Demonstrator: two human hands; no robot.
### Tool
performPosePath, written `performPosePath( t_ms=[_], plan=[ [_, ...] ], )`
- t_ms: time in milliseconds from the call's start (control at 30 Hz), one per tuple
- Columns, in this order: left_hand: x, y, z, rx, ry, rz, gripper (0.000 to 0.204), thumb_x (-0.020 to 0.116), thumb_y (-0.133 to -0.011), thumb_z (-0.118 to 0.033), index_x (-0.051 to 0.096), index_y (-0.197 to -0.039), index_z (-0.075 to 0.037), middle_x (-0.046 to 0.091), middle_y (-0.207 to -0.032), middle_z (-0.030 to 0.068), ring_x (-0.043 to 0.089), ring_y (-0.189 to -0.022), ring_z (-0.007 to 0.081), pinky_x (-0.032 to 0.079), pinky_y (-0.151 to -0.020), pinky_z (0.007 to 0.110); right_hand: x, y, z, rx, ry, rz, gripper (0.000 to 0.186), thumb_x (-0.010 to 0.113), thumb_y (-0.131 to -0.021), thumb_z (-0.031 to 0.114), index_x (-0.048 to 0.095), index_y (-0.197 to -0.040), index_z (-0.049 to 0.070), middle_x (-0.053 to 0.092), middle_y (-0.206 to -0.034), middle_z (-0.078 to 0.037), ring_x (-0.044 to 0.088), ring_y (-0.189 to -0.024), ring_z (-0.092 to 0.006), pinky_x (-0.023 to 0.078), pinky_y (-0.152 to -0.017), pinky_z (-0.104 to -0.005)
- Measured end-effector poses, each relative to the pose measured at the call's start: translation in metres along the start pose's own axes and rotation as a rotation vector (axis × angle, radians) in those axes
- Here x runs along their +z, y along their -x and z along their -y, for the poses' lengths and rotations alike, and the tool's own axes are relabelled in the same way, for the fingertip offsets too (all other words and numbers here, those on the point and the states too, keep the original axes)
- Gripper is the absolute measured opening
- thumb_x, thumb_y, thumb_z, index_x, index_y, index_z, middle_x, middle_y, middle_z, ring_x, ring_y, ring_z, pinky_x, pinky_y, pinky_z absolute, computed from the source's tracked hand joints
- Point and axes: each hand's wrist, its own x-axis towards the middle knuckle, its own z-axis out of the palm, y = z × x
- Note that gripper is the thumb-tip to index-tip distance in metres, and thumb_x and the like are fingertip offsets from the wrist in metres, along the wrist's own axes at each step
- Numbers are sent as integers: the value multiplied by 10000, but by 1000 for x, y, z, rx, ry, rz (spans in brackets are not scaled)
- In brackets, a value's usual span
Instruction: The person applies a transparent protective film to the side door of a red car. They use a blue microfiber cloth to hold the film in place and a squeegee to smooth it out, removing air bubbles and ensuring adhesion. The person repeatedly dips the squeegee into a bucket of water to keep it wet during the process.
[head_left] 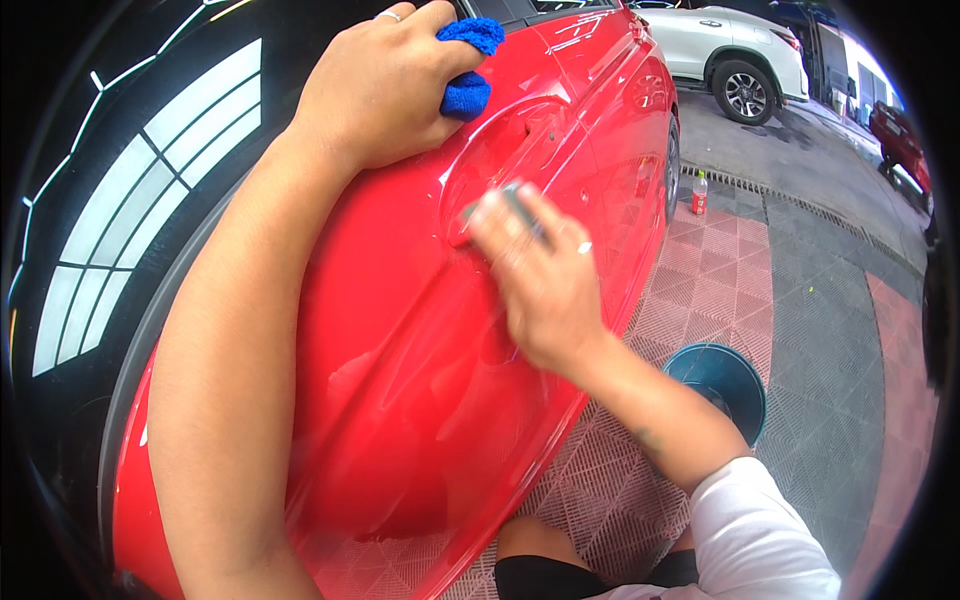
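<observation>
A glossy red car door (400,320) fills the middle of the view, with the door-handle recess (520,130) near its top. My left hand (380,95) rests at the upper edge of the door, below the window, its fingers closed on a bunched blue cloth (467,92). Lower and to the right, my right hand (545,285) is pressed to the red panel beside the handle recess. Its fingers grip a small dark grey pad (525,215), smeared by motion and mostly covered, so its exact kind is unclear.
Dark window glass (130,160) reflects bright ceiling lights on the left. A dark teal bucket (716,390) stands on the tiled floor (820,380) by my right arm. Farther off are a bottle (699,194) with red liquid, a drain grate (800,195) and a white car (725,50).
</observation>
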Motion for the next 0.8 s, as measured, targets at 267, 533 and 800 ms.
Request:
performPosePath(
  t_ms=[267, 533, 800],
  plan=[
    [11, 1, 3, -9, -99, -10, 392, 944, -749, -244, 874, -1121, -142, 740, -1223, 75, 749, -1111, 317, 659, -951, 467, -5, -5, -21, 19, 77, 20, 537, 683, -1056, 103, 692, -1590, 161, 722, -1601, -105, 639, -1481, -432, 510, -1117, -585],
    [7, 1, 1, -33, -61, -14, 393, 953, -748, -243, 873, -1119, -144, 739, -1214, 74, 752, -1117, 311, 661, -948, 463, -16, -20, -76, 69, 163, 61, 557, 692, -1059, 76, 695, -1599, 211, 739, -1587, -81, 631, -1488, -435, 503, -1153, -571],
    [9, 0, -1, -64, -38, -1, 400, 955, -742, -239, 872, -1121, -142, 739, -1214, 77, 751, -1116, 320, 656, -948, 466, -10, -12, -77, -195, -9, 70, 559, 722, -1029, 86, 732, -1572, 218, 723, -1618, -52, 614, -1527, -395, 481, -1231, -558]
  ],
)
